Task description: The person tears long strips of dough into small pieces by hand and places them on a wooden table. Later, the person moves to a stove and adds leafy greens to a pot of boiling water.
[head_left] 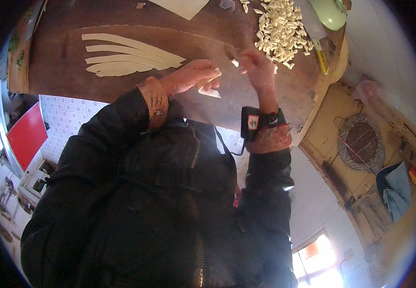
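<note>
My left hand (197,76) grips a strip of pale dough (210,92), pinched between thumb and fingers, its end hanging below the palm. Blurred by motion, my right hand (256,66) is over the wooden board to the right, and its fingers do not show clearly whether they hold anything. A small dough piece (234,62) is just left of those fingers, apart from them. Several flat dough strips (121,59) fan out on the board to the left of my left hand. Beyond my right hand lies a pile of small dough pieces (280,28).
The brown wooden board (139,32) ends in a raised edge at right. Near it lie a knife with a yellow handle (321,57) and a green bowl (328,14). A pale dough sheet (182,5) lies at the far side. A wire strainer (361,142) is at lower right.
</note>
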`<act>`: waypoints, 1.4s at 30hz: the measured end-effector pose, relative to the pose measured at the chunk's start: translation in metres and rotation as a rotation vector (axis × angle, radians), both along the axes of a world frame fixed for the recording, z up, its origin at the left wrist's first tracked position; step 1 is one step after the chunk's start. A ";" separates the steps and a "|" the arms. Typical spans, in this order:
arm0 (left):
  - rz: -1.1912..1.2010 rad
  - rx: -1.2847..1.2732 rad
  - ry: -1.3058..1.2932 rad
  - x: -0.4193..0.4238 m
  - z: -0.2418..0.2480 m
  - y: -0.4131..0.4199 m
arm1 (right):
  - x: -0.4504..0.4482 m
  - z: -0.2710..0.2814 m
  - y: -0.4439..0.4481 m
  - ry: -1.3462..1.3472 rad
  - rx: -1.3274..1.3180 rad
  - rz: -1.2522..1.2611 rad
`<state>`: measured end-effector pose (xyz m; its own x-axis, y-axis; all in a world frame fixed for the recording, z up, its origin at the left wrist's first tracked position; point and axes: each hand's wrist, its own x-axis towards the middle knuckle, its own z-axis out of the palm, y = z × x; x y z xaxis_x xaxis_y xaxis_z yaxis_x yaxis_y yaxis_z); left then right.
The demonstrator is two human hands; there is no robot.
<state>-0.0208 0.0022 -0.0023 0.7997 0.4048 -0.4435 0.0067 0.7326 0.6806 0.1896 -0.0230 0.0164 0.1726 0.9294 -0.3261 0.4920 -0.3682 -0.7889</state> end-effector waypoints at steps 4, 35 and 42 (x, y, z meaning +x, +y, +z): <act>0.001 0.014 -0.028 -0.003 0.002 0.000 | -0.021 0.006 -0.012 -0.414 0.317 0.060; -0.025 0.002 0.143 0.002 0.006 -0.003 | 0.008 0.012 0.000 -0.504 -0.168 0.175; -0.018 0.036 0.129 0.000 0.007 -0.004 | 0.027 0.003 0.010 -0.228 -0.215 0.087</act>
